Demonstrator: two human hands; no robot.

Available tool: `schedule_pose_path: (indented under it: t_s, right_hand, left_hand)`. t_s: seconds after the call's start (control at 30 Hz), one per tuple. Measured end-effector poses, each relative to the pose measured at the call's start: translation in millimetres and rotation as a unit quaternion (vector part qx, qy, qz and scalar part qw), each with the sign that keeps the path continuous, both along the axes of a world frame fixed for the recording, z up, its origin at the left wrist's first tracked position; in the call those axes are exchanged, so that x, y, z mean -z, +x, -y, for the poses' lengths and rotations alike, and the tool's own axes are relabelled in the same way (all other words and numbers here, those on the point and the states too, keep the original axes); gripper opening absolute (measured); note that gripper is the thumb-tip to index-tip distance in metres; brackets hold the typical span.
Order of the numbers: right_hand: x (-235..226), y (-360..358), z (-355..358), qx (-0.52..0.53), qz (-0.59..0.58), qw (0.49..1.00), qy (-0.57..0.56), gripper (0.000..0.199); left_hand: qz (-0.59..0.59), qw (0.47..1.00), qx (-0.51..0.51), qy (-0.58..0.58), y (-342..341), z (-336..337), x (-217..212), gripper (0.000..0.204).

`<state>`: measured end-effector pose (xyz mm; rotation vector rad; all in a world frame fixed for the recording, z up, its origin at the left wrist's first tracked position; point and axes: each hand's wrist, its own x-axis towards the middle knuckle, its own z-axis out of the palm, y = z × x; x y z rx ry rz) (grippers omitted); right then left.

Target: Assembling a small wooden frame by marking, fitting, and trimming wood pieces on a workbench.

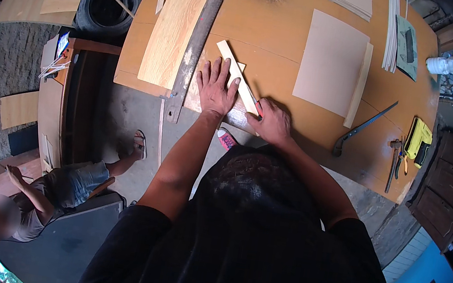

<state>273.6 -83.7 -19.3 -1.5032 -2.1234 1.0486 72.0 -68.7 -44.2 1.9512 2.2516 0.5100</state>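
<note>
A pale wooden strip (237, 76) lies slantwise near the front edge of the brown table. My left hand (218, 90) is flat with its fingers spread, the thumb against the strip's left side and the fingertips on the table. A small pale wood piece (241, 67) peeks out under the strip. At the strip's near end, my right hand (274, 122) is closed around a red-handled tool (259, 109). A thin edge runs from the tool along the strip's right side; most of the tool is hidden by my fingers, so its exact kind does not show.
A metal bar (203, 32) crosses the brown table (276, 43) beside a wood-grain board (173, 34). Rightward lie a thin grey-brown sheet (332, 63), a handsaw (363, 127), a hammer (392, 166) and a yellow tool (418, 141). Another person (49, 191) sits at lower left.
</note>
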Motion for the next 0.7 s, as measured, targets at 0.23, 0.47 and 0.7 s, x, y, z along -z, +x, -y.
schedule_pose_path:
  t_s: [0.23, 0.47, 0.7]
  right_hand:
    - [-1.1, -0.8, -0.3, 0.0, 0.008, 1.0, -0.007, 0.042]
    - [0.8, -0.1, 0.1, 0.0, 0.006, 1.0, -0.011, 0.042]
    - [0.4, 0.9, 0.0, -0.006, -0.006, 1.0, -0.015, 0.042]
  left_hand:
    - [-0.017, 1.0, 0.003, -0.011, 0.7, 0.4, 0.0, 0.067]
    - [-0.008, 1.0, 0.002, -0.004, 0.5, 0.3, 0.5, 0.067]
    - [0.006, 1.0, 0.001, 0.0, -0.2, 0.6, -0.5, 0.066]
